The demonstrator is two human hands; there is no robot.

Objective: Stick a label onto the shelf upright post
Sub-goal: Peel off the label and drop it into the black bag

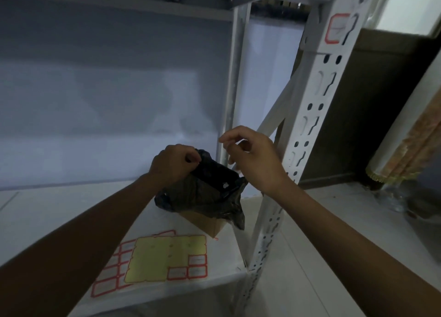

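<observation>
A white perforated upright post (307,116) rises at the right of the shelf, and a red-bordered label (335,28) is stuck near its top. On the white shelf board (222,257) lies a label sheet (164,259) with a yellow backing and several red-bordered labels left on it. My left hand (175,164) pinches the top of a black plastic bag (207,192) that sits over a brown cardboard box (205,223). My right hand (253,159) hovers just right of the bag with curled fingers; whether it holds anything I cannot tell.
A diagonal white brace (274,116) runs behind my right hand. A dark brown box (367,106) stands right of the post, with a rolled mat (405,144) leaning beside it. The pale tiled floor (334,233) lies below.
</observation>
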